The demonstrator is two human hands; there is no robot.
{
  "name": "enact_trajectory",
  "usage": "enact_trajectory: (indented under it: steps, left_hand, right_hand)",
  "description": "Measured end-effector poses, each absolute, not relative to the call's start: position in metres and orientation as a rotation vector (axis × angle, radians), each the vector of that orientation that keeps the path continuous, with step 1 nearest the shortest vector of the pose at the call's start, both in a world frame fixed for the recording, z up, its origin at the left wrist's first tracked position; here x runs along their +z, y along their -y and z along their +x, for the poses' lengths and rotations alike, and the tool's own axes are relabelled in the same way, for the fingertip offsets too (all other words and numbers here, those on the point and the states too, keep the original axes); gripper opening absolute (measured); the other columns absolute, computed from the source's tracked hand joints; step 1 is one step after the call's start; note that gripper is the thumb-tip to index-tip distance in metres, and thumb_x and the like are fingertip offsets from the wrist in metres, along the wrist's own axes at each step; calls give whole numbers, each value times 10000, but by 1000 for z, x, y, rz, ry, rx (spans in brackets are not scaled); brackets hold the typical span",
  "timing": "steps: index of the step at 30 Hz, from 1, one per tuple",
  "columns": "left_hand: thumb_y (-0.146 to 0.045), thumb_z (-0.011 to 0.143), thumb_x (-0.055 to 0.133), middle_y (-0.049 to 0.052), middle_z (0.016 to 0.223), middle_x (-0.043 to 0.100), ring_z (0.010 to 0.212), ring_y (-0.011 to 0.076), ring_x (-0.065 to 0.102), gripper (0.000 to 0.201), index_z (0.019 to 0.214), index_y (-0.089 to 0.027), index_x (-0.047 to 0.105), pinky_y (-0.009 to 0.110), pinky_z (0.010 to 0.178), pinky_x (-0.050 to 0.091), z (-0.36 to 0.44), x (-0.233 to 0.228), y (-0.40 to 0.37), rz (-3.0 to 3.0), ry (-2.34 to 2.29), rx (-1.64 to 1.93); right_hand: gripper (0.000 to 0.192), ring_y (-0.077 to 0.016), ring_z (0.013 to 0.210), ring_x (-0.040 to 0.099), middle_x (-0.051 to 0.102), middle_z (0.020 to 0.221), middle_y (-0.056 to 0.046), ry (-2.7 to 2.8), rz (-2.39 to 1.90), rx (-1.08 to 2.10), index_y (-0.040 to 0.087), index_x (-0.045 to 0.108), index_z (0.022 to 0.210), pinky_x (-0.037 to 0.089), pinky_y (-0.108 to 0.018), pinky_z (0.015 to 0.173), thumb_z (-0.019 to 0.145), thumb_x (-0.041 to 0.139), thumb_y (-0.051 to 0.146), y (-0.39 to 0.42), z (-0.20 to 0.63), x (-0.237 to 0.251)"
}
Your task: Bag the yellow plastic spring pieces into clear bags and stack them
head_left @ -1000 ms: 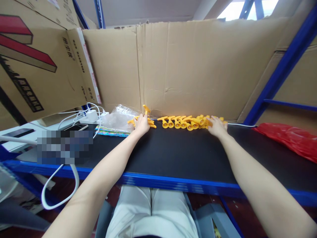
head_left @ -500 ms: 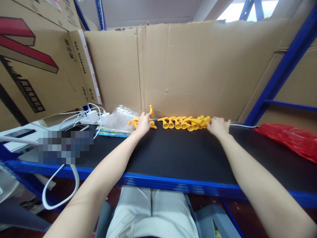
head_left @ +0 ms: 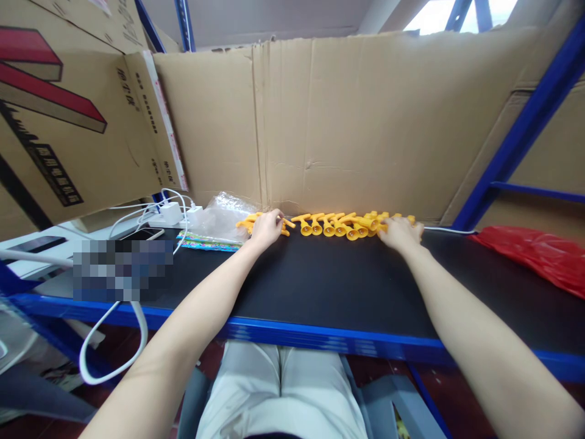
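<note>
Several yellow trumpet-shaped plastic pieces [head_left: 340, 228] lie in a row at the back of the black tabletop, the nearer ones with flared mouths facing me. At the row's left, my left hand [head_left: 267, 228] has its fingers closed around a yellow piece [head_left: 288, 223], whose end sticks out past the fingertips. More yellow pieces [head_left: 247, 222] lie behind and left of that hand, partly hidden. My right hand [head_left: 401, 234] is curled over the right end of the row, its fingers bent onto yellow pieces [head_left: 410, 219]; the palm side is hidden.
Clear plastic bags [head_left: 222, 214] lie over a colourful printed packet [head_left: 205, 242] on the left, beside white chargers [head_left: 170, 213] and cables. A red plastic bag [head_left: 530, 253] is at the right. Cardboard [head_left: 365, 122] walls the back; a blue rail [head_left: 329, 335] edges the table.
The yellow piece that stood upright at my left fingertips is now lowered and tilted to the right. My right hand has shifted slightly left against the row.
</note>
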State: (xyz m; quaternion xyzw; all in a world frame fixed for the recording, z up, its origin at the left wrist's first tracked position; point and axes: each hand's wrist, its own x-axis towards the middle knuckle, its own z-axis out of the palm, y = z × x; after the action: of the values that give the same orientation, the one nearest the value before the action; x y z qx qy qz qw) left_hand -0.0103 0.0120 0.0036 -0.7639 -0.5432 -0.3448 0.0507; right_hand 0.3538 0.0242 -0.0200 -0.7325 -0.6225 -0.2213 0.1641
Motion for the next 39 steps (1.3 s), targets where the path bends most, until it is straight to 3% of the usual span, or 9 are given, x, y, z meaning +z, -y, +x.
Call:
enact_trajectory:
  steps: [5,9,18,27,32,36,39]
  left_hand:
    - [-218,799,481,52,841,633,798,176,591,107,883,-186,537,280,713,428,-9,2,-19,-2281,1555,-1320]
    - [-244,807,483,38,745,617,712,157,578,87,825,-176,533,253,650,410,-6,3,-20,-2246,1459,-1504]
    - [-308,831,455,11,629,582,610,127,536,181,788,-163,555,224,589,371,-1,6,-14,-2274,1440,-1523]
    - [-355,829,443,19,642,594,599,120,531,268,736,-153,592,227,578,365,2,4,-14,-2492,1476,-1296]
    - [-399,813,442,10,593,557,574,127,519,291,745,-158,590,232,547,345,1,0,-14,-2565,1518,-1119]
    - [-380,755,518,11,651,575,618,141,538,233,836,-167,567,229,545,349,0,-4,-14,-2607,1571,-1002]
    - [-406,725,546,19,675,584,627,147,542,248,784,-166,562,231,538,349,-1,-5,-14,-2648,1626,-870]
  right_hand:
    - [323,-318,1242,256,487,1233,-149,1816,-2165,-724,135,595,1007,47,-650,947,759,463,293,-22,348,-27]
    - [428,-293,1278,185,435,1279,-175,1777,-2262,-789,72,548,1109,28,-612,983,777,455,326,-21,348,-28]
    - [424,-302,1294,134,409,1304,-168,1761,-2379,-829,89,597,1072,-18,-615,977,769,460,352,-23,348,-28]
    - [401,-296,1255,193,454,1232,-191,1631,-2270,-754,88,610,1015,35,-580,980,760,463,359,-15,347,-9]
    - [373,-337,1154,308,495,1134,-252,1555,-2197,-690,48,618,937,47,-600,951,752,491,346,1,340,16]
    - [350,-356,1041,423,546,1043,-252,1556,-2212,-640,54,622,894,216,-591,890,742,511,349,13,325,35]
    - [300,-345,923,516,597,915,-230,1677,-2276,-466,99,628,811,350,-514,785,730,528,370,16,313,43]
